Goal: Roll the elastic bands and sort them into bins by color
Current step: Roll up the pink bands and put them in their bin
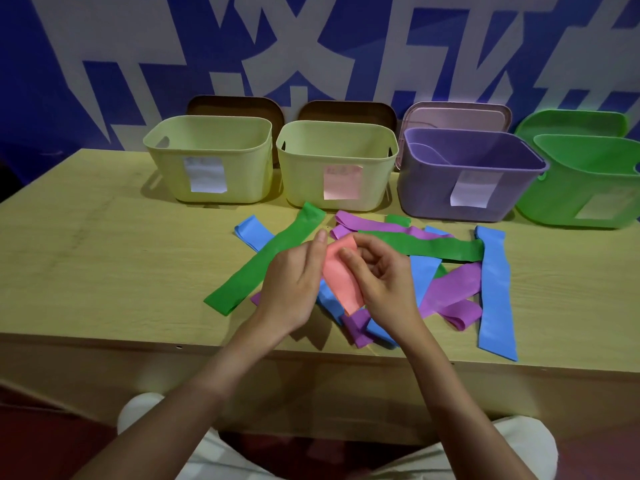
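A coral-pink elastic band (341,278) is held above the pile between both hands. My right hand (382,278) pinches its upper end, which curls over at the top. My left hand (294,285) has its fingers straight and lies against the band's left side. Under the hands lies a heap of flat bands: a long green band (263,261), a second green band (436,247), purple bands (450,292), and blue bands (495,292). Four bins stand in a row behind: two pale yellow bins (211,161) (337,168), a purple bin (467,178) and a green bin (588,181).
The bins' lids lean against the blue-and-white wall behind them: brown lids (235,105), a pink lid (457,114) and a green lid (571,121). Each bin has a paper label on its front. The wooden table (104,258) has a front edge near my knees.
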Demonstrator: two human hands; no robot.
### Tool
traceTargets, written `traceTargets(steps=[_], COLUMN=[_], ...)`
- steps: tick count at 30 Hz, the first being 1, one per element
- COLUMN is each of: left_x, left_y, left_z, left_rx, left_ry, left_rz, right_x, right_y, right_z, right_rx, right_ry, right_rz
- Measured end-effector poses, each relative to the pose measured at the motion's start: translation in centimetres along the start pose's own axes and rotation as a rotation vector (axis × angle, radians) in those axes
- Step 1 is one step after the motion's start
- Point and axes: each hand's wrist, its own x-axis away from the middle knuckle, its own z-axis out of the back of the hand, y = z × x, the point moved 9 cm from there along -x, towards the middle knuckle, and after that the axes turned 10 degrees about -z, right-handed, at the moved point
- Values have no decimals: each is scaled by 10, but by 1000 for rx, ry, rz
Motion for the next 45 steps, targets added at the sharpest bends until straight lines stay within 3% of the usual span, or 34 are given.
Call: traceTargets(steps=[3,6,10,14,17,20,26,29,32,39,45], left_x=[-2,-3,-5,6,9,3,-5,-7,-11,2,3], left_y=[4,-5,-17,-24,-22,-24,7,13,3,-14,-15], left_z=[1,2,1,-13,-18,-10,7,8,12,-6,-10], left_rx=[-104,-77,91,466,555,394,-102,-169,-107,446,467], left_ry=[13,46,58,4,-55,-64,8,24,68,53,-41], left_rz=[-102,-48,148,476,532,434,-106,-167,-57,463,469], right_x=[-1,-2,-4,-6,-7,-6,-4,-3,0,-2,-1], right_y=[3,8,4,-4,-9,-6,-3,2,1,-18,-16], right_z=[-3,-5,-8,-9,-7,-8,-10,-11,-11,-11,-13], right_rx=[-40,-94,-85,4,68,65,11,-76,-116,-40,-47], right_ry=[-23,-58,-101,-92,-73,-66,-76,-104,-123,-140,-143], right_rz=[-27,-72,-41,23,42,30,4,-51,-50,71,37])
